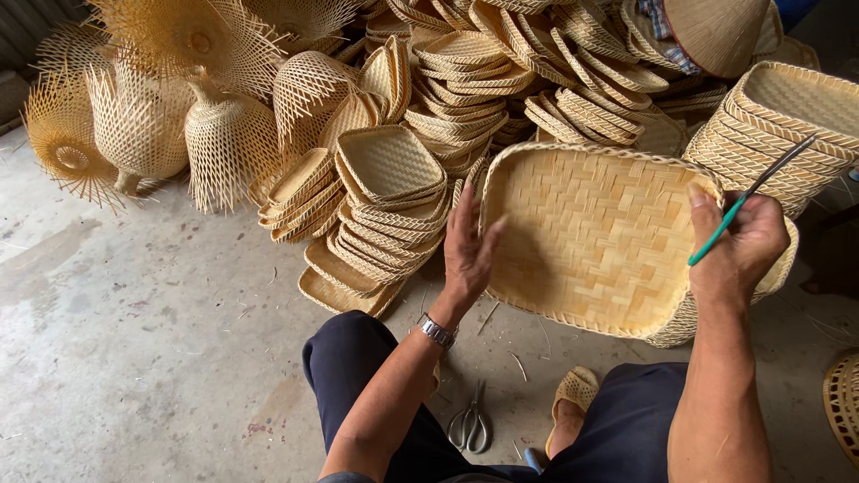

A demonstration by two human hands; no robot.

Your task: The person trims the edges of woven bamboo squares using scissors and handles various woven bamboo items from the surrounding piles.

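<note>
A square woven bamboo tray [595, 237] is tilted up in front of me, its inside facing me. My left hand [467, 253] presses flat against its left rim, fingers spread. My right hand [741, 246] grips the tray's right rim with the thumb on the weave. The same hand also holds a thin tool with a green handle [747, 199] that points up and to the right. A wristwatch [437, 331] sits on my left wrist.
Metal scissors [470, 427] lie on the concrete floor between my knees, beside my sandalled foot [573, 394]. Stacks of woven trays [385, 210] and woven lampshades [228, 134] fill the back. Another stack [778, 134] stands at right. A person in a conical hat [716, 31] sits behind.
</note>
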